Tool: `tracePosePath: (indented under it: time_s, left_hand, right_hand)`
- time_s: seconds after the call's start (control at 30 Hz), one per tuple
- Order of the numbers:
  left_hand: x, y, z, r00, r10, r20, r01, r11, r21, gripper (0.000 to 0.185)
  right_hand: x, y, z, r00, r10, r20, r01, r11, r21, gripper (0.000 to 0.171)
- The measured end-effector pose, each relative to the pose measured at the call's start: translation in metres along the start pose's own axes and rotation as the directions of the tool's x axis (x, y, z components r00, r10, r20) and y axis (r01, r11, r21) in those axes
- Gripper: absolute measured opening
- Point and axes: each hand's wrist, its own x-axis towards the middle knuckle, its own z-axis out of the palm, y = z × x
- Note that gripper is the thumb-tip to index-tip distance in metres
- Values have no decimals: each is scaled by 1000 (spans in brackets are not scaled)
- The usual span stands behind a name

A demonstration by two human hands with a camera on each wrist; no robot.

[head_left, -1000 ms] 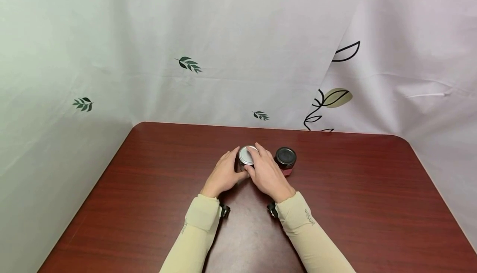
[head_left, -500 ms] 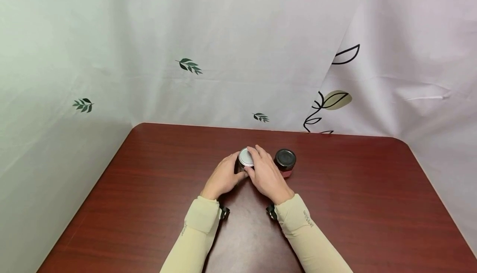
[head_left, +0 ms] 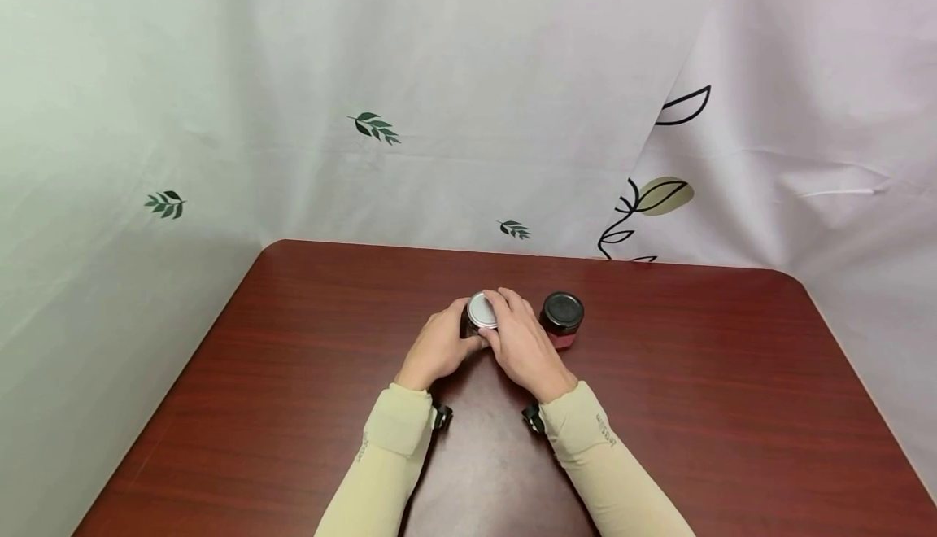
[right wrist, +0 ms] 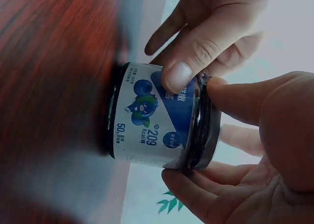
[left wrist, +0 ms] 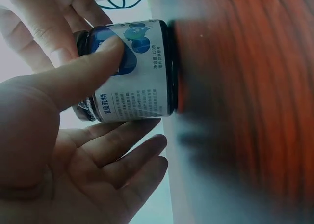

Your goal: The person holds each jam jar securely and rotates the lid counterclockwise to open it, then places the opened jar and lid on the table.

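A small glass jar [head_left: 481, 311] with a silvery-white lid stands upright near the middle of the table. Its white-and-blue label with a cartoon blueberry [right wrist: 142, 108] faces the person. Around its body my left hand [head_left: 437, 346] holds on, thumb pressed to the label and fingers at the far side. My right hand [head_left: 523, 346] grips the lid from above and the right, thumb at the near rim and fingertips across the other side. In the left wrist view the jar [left wrist: 142, 86] sits close over the tabletop, both hands around it.
A second jar [head_left: 562, 313] with a black lid and a reddish label stands just right of my right hand. The brown wooden table [head_left: 695, 374] ends at white leaf-print cloth [head_left: 439, 179] behind and at both sides.
The held jar and both hands have shifted very slightly left and toward the person. Both grips look nearly the same, and the black-lidded jar stays in place.
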Motion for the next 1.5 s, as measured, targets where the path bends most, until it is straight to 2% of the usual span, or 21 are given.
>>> tracePosePath:
  time_s: [0.17,0.47,0.63,1.0,1.23,1.5]
  left_hand:
    - [-3,2,-2,1000,0,15,-1,1000,11,63]
    - [-1,3,-10,999,44,17,-44,999,-6,65]
    - [-1,2,-16,998,63,15,-62,997,-52,66]
    - [-4,1,-22,996,86,1,-84,976,-201,67]
    - [-6,3,-26,994,93,-52,-102,977,-189,72]
    - [-6,8,-25,990,37,-136,-67,972,-224,77]
  right_hand:
    - [-2,-1,1,1000,-23,-6,23,1000,-3,48]
    - [1,-4,-6,998,-45,-42,45,999,7,46]
    - [2,-7,-9,997,-55,-49,55,998,12,45]
    - [-1,-14,-15,997,-2,-77,8,997,76,47]
    - [-1,-17,-14,992,-13,-124,26,994,104,47]
    - [0,-17,-12,990,-2,-140,24,988,151,48]
